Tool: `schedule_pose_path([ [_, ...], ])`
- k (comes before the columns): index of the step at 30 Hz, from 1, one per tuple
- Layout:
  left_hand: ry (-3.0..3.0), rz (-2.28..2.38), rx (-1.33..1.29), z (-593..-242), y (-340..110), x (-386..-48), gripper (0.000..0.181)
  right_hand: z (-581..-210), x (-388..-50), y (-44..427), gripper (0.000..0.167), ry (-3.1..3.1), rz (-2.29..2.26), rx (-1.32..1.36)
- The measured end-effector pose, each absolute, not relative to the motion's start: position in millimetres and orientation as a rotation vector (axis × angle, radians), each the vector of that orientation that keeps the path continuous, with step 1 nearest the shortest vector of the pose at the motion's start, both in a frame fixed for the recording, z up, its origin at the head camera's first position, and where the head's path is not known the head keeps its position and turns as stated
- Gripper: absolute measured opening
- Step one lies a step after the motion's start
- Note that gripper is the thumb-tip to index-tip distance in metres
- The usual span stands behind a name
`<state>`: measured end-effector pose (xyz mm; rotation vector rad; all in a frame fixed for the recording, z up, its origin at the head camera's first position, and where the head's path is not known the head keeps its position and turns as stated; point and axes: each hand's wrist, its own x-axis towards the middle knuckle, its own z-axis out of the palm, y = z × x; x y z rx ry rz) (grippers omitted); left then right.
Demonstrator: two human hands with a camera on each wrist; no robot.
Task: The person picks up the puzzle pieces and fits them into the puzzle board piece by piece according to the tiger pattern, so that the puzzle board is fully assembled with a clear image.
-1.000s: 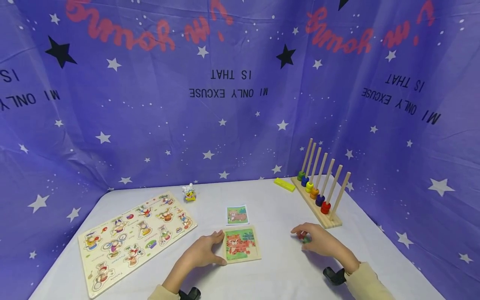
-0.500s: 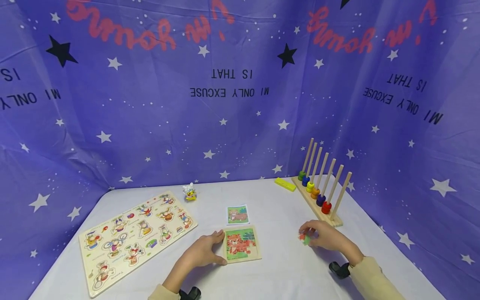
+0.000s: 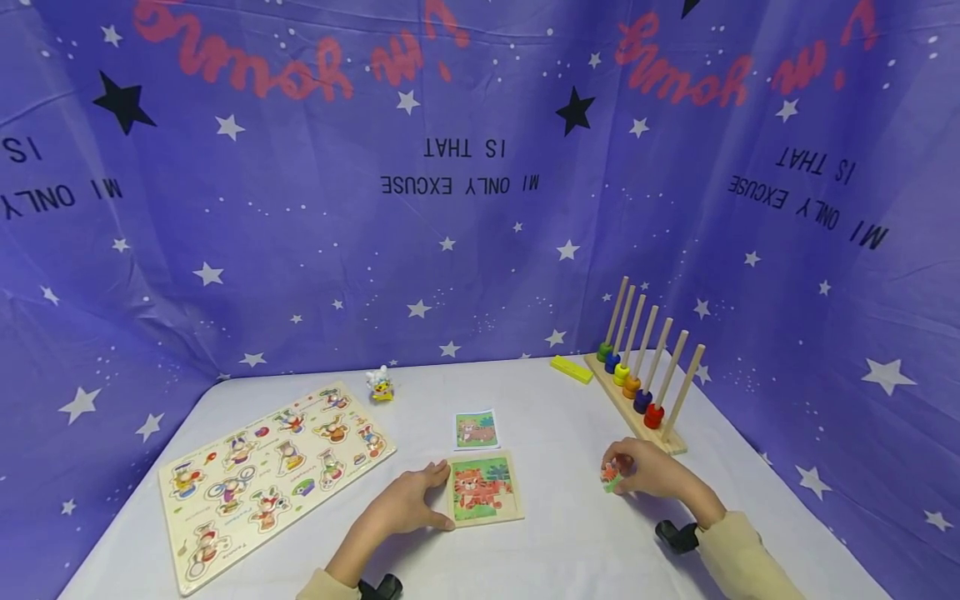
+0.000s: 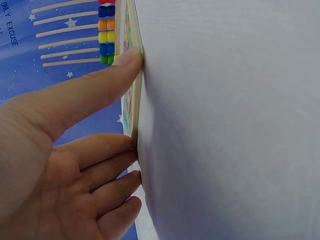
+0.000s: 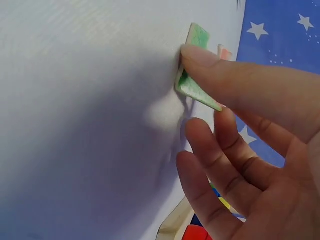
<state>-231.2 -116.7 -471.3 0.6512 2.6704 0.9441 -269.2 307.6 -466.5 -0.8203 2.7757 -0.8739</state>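
A square wooden jigsaw puzzle [image 3: 483,492] with a red tiger picture lies in front of the person; bare wood shows at its lower right corner. The left hand [image 3: 408,504] rests against its left side, thumb near the lower corner and fingertips at the upper one. In the left wrist view the thumb [image 4: 127,60] touches the puzzle's edge. The right hand [image 3: 648,471] pinches a green and red puzzle piece [image 3: 611,473], right of the puzzle and tilted up. The right wrist view shows the thumb across the piece's green face [image 5: 200,36]; the other fingers are bent.
Behind the puzzle lies a small picture card [image 3: 476,430]. A large wooden peg puzzle board [image 3: 273,475] is at left, with a small toy figure [image 3: 381,384] near it. At right stand a bead rack [image 3: 637,412] with upright pegs and a yellow block [image 3: 572,369].
The right hand has shifted slightly right, and the puzzle piece in its fingers has turned so more of its picture shows. The left hand and the puzzle stay in place.
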Motion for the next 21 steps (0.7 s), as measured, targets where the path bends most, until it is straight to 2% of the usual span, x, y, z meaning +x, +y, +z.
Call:
schedule_pose_path([
  [10,2.670,0.948,0.665,-472,-115,-231,0.086,-468,-273,294,0.011,2.725,-0.958,-0.901],
  [21,2.686,0.941,0.667,-473,-116,-231,0.086,-464,-274,260,0.012,2.724,-1.019,-0.977],
])
